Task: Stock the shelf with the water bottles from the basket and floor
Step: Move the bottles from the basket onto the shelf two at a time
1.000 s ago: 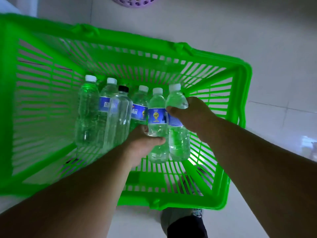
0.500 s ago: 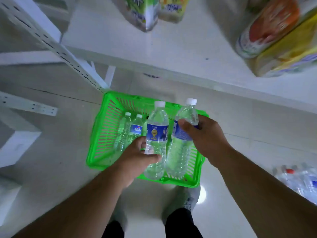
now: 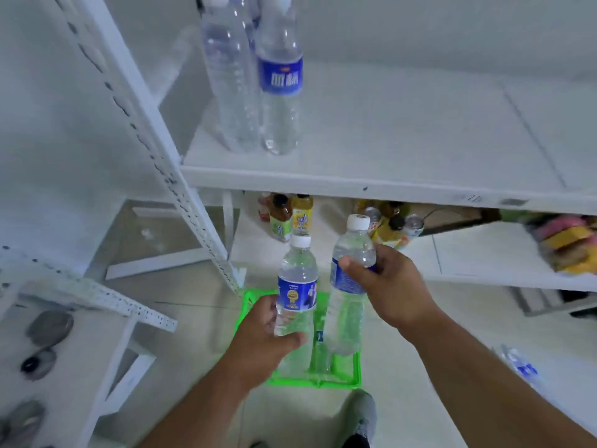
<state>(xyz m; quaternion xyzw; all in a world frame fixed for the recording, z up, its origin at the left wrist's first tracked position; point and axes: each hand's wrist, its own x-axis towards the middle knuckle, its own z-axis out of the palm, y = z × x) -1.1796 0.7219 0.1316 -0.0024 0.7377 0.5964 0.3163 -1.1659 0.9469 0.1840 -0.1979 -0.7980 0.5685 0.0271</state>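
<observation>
My left hand [image 3: 258, 331] and right hand [image 3: 384, 286] each grip an upright bottle. The shelf [image 3: 387, 185] lies up ahead, nearer my right.

Juice bottles [image 3: 287, 218] and cans [image 3: 410, 224] under the shelf board, coloured packs [image 3: 568, 247] right, grey discs [image 3: 48, 328] left.

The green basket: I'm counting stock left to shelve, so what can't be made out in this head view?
- Green basket: inside hidden by both hands and their bottles; count unknowable.
- Floor bottles: blurred at right.
- Shelf bottles: caps cut off by top edge.
- Lower-shelf drinks: labels too small.
</observation>
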